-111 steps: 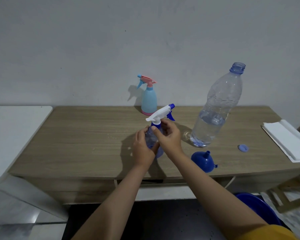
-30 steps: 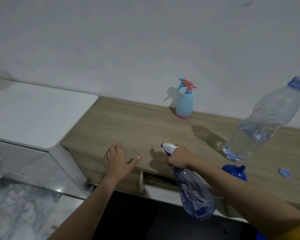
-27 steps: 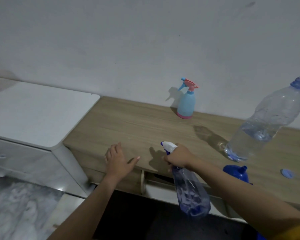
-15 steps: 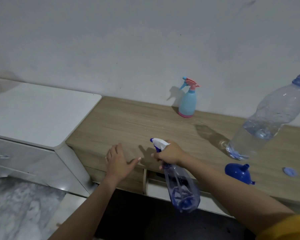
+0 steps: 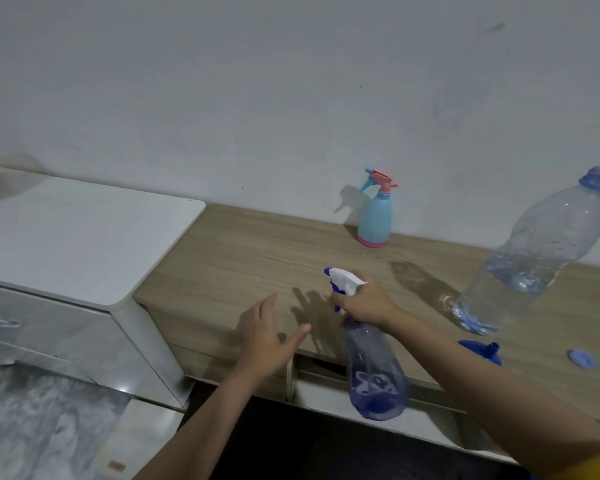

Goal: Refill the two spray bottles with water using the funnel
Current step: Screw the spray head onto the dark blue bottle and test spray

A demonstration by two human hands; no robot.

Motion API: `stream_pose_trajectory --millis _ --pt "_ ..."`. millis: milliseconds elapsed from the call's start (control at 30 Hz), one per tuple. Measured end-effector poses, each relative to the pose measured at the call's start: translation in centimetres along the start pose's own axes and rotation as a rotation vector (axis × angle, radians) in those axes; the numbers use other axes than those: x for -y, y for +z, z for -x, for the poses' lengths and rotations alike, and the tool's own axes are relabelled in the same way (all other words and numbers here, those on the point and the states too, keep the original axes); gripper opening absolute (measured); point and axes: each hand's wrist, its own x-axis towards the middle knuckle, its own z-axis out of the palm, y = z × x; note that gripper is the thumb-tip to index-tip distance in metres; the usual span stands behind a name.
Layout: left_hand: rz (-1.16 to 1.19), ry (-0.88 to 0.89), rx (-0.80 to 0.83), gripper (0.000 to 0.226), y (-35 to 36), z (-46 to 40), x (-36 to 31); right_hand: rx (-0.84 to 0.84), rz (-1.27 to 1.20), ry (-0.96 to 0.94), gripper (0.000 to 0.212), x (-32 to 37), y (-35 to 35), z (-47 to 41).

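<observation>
Head view: right hand (image 5: 362, 303) clasps the spray bottle (image 5: 374, 372), hiding its neck; left hand (image 5: 267, 336) spread.

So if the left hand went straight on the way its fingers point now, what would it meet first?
Probably nothing soon: the left hand points up-right over bare wooden tabletop. Farther along that line stands the light blue spray bottle by the wall, though depth is unclear.

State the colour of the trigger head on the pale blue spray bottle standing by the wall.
Pink, on the pale blue spray bottle; head view.
</observation>
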Motion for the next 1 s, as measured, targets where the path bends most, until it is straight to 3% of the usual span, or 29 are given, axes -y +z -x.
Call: stream_pose_trajectory --millis 67,167,500,633,700,800,1000 --pt "0.181 0.020 0.074 0.081 0.4 0.2 -1.8 -0.096 -0.116 -0.053 0.026 0.9 -0.2 -0.4" --pt "0.390 0.019 0.149 0.082 1.4 0.2 -3.7 -0.184 -0.204 -0.104 0.029 2.2 -0.6 -1.1" --pt "0.472 0.047 0.118 0.076 1.8 -3.0 -6.6 -0.424 -0.573 -0.351 0.027 4.7 -1.4 -4.7" --pt "0.452 0.035 0.059 0.072 1.7 -5.3 -7.3 -0.464 -0.387 -0.455 0.010 5.8 -2.2 -7.6" --pt "0.426 0.012 0.042 0.067 1.5 -6.7 -7.4 -0.402 -0.275 -0.519 0.006 6.5 -3.1 -8.9" --pt "0.386 0.015 -0.011 0.064 1.3 -9.6 -7.6 -0.284 -0.099 -0.598 0.017 7.2 -5.0 -11.1" --pt "0.255 0.004 -0.056 0.062 1.6 -16.5 -9.0 -0.294 0.098 -0.637 0.020 9.9 -9.0 -15.7"
